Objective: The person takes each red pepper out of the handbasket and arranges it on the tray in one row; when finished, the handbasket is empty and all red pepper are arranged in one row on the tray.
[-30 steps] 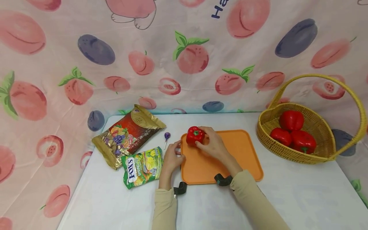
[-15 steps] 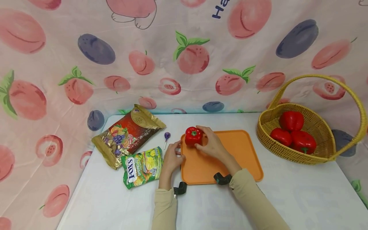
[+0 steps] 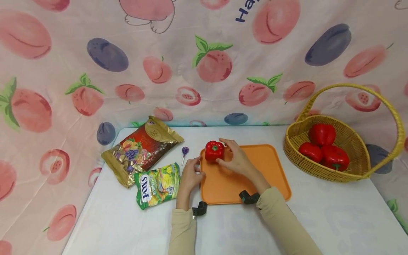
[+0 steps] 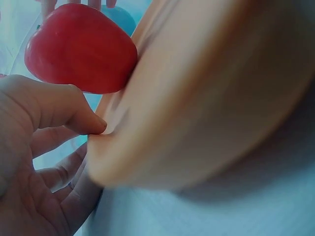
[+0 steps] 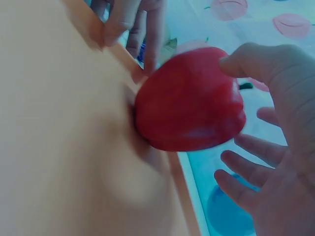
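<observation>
A red bell pepper (image 3: 214, 151) stands stem up in the back left corner of an orange tray (image 3: 223, 189). My right hand (image 3: 239, 161) is just to its right, thumb and fingers spread. In the right wrist view the thumb tip overlaps the top of the pepper (image 5: 189, 105), while the other fingers are spread apart from it. My left hand (image 3: 190, 174) grips the tray's left edge. The left wrist view has its thumb (image 4: 74, 105) on the rim, with the fingers on the outer side.
Three red peppers (image 3: 322, 134) lie in a yellow wicker basket (image 3: 296, 159) with a tall handle, at the right. Left of the tray are a green candy bag (image 3: 158, 185), a gold and brown candy bag (image 3: 143, 148) and a lollipop (image 3: 185, 151). A printed cloth (image 3: 204, 95) hangs behind.
The bell pepper has shifted slightly left and come more upright on the tray. My right hand's fingers have loosened from around it. My left hand has stayed at the tray's edge.
</observation>
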{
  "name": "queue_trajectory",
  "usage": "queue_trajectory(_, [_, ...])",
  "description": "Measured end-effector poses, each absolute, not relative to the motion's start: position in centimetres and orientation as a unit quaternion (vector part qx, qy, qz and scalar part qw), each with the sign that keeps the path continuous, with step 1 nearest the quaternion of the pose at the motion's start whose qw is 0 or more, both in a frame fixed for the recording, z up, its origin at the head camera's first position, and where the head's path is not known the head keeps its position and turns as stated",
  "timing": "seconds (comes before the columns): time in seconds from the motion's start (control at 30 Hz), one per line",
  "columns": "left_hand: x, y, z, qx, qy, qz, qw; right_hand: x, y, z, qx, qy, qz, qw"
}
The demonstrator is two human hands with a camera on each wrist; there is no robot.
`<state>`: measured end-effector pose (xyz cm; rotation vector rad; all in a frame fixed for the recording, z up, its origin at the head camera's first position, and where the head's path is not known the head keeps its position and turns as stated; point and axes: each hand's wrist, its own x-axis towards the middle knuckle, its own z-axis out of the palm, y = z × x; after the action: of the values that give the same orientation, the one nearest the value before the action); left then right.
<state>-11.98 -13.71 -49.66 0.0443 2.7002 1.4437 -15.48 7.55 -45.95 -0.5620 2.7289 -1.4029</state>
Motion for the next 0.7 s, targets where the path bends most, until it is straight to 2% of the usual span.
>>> queue_trajectory(0.27, [-12.0, -13.7, -49.8, 0.013, 0.880, 0.472, 0.043, -15.7, 10.5, -45.4, -0.176, 0.871, -0.459, 0.001])
queue_trajectory(0.5, [-12.0, -13.7, -49.7, 0.007, 0.881, 0.470, 0.052, -16.0, 14.4, -44.4, -0.166, 0.868, -0.464, -0.055])
queue_trajectory(0.7, [-12.0, -13.6, -49.8, 0.008, 0.879, 0.474, 0.048, -15.8, 17.2, -43.6, -0.137, 0.872, -0.465, -0.075])
